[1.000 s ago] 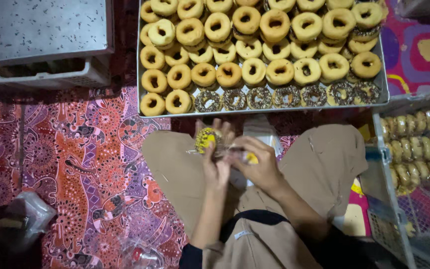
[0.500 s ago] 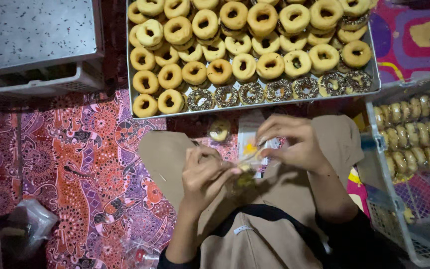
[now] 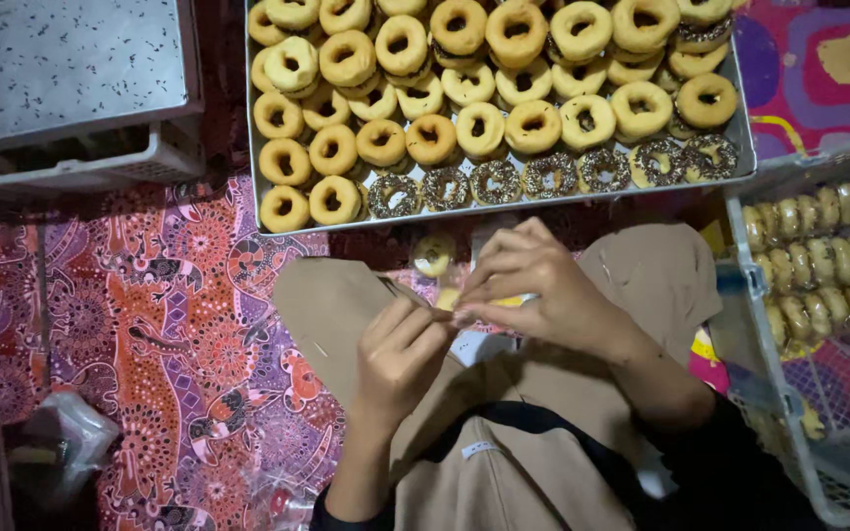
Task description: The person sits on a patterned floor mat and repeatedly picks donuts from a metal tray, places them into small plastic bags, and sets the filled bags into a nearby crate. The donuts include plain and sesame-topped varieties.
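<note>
Over your lap, your left hand and right hand meet fingertip to fingertip, both pinched shut on a thin clear plastic wrapper, seemingly drawing it taut between them; what the wrapper contains you cannot tell. Just beyond the pinch, a single doughnut lies on the patterned cloth, close enough to reach. Farther out sits the metal tray of plain and sprinkled doughnuts. Off to the right of your grip, a white basket holds packed doughnuts in rows.
</note>
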